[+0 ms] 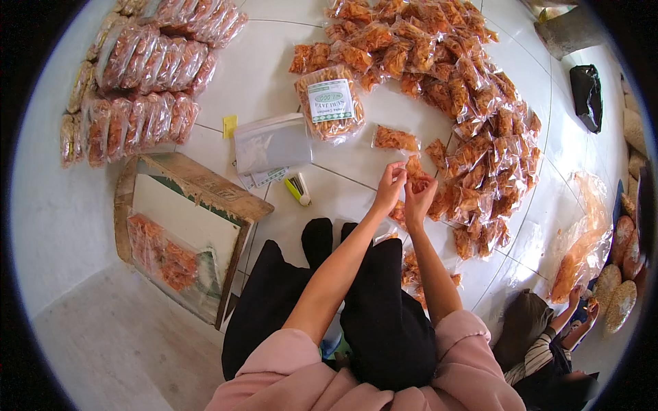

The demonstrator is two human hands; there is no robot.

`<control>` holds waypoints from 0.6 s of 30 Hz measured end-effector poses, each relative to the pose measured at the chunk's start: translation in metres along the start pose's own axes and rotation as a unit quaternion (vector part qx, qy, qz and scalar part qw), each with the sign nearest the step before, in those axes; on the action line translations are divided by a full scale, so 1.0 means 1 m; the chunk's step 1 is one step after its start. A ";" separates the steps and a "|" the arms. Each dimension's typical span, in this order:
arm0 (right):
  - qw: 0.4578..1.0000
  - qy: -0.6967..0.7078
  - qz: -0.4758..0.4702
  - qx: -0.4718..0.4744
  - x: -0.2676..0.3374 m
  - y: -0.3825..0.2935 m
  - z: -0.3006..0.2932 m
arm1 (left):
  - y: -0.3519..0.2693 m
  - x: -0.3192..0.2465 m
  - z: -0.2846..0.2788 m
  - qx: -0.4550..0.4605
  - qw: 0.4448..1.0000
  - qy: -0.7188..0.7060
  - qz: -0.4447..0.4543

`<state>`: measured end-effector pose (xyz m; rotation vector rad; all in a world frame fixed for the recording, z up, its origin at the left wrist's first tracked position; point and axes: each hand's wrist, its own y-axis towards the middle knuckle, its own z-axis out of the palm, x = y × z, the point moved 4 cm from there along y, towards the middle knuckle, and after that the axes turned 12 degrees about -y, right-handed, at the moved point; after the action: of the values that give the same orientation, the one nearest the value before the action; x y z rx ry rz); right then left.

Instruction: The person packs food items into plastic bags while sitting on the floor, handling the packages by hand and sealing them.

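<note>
My left hand (390, 186) and my right hand (420, 198) are close together over the tiled floor, both with fingers pinched on a small clear plastic bag of orange-brown chips (414, 167). Another small chip bag (395, 138) lies flat just beyond them. To the right and beyond spreads a curved heap of similar filled bags (470, 149). A larger labelled pack of snacks (331, 105) rests left of the heap. Beside it are a stack of clear empty bags (272, 144), printed paper labels (270, 176), a yellow paper piece (230, 126) and a green and white stapler (297, 189).
Rows of packed bags (144, 61) stand along the left wall. A worn box (195, 190) holding a bag of orange snacks (162, 251) is near my left leg. A black plastic bag (586, 97) lies far right. Another person (545, 339) handles a large snack bag (581, 251) at lower right.
</note>
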<state>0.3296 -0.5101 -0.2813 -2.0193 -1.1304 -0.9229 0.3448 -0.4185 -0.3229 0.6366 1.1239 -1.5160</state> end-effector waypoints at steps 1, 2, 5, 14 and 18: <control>1.000 0.000 0.000 -0.002 0.001 -0.007 -0.001 | 0.000 -0.005 0.002 -0.029 0.997 0.049 0.047; 0.998 0.038 -0.045 -0.009 0.007 -0.014 -0.002 | 0.000 -0.008 0.004 -0.028 0.997 0.049 0.048; 0.991 0.052 -0.124 -0.016 0.015 -0.028 -0.014 | -0.007 -0.037 0.027 -0.040 0.985 -0.146 -0.084; 0.985 -0.066 -0.158 0.011 0.041 0.032 -0.004 | 0.011 -0.060 -0.017 -0.027 0.986 -0.148 -0.074; 0.959 -0.160 -0.233 0.026 0.053 0.063 0.040 | 0.020 -0.052 -0.065 -0.103 0.991 -0.084 0.017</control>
<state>0.4158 -0.4822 -0.2718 -1.9375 -1.8468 -0.7840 0.3669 -0.3367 -0.3108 0.3787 1.1158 -1.3761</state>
